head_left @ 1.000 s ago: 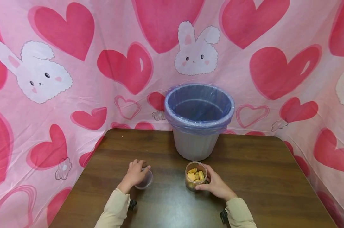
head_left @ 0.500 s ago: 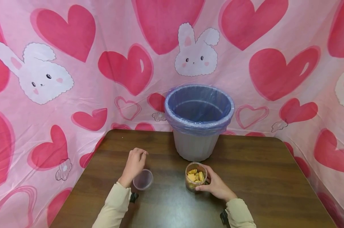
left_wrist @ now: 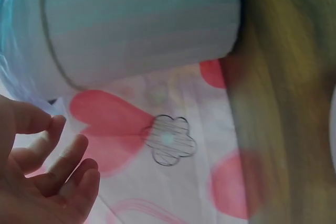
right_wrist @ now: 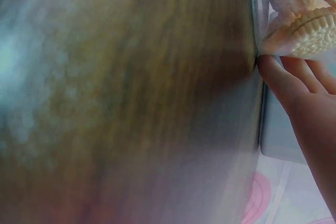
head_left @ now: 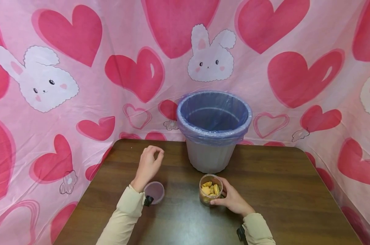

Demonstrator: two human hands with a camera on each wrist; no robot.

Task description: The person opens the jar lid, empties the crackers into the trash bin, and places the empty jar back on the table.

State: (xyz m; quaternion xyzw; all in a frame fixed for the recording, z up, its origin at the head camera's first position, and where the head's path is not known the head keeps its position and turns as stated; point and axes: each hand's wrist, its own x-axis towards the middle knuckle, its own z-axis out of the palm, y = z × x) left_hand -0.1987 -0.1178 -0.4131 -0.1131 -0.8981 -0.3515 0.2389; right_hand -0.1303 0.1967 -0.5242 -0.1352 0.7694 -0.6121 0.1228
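Note:
A clear plastic jar (head_left: 205, 200) stands on the table with yellow cookies (head_left: 211, 189) inside. My right hand (head_left: 232, 200) grips it from the right side, thumb in front. In the right wrist view a ridged round cookie (right_wrist: 317, 32) shows through the jar wall above the fingers. My left hand (head_left: 149, 165) is raised over the table, left of the bin, its fingers loosely bent and thumb near the index finger. Nothing shows between these fingers (left_wrist: 71, 158) in the left wrist view. A round clear lid (head_left: 155, 192) lies flat beside the left wrist.
A white bin (head_left: 211, 154) lined with a blue bag (head_left: 214, 136) stands behind the jar. The brown wooden table (head_left: 280, 190) reaches back to a pink curtain (head_left: 136, 27) with hearts and rabbits.
My left hand has left the lid and moved up and away over the table, toward the bin. The lid stays where it was. My right hand and the jar have not moved.

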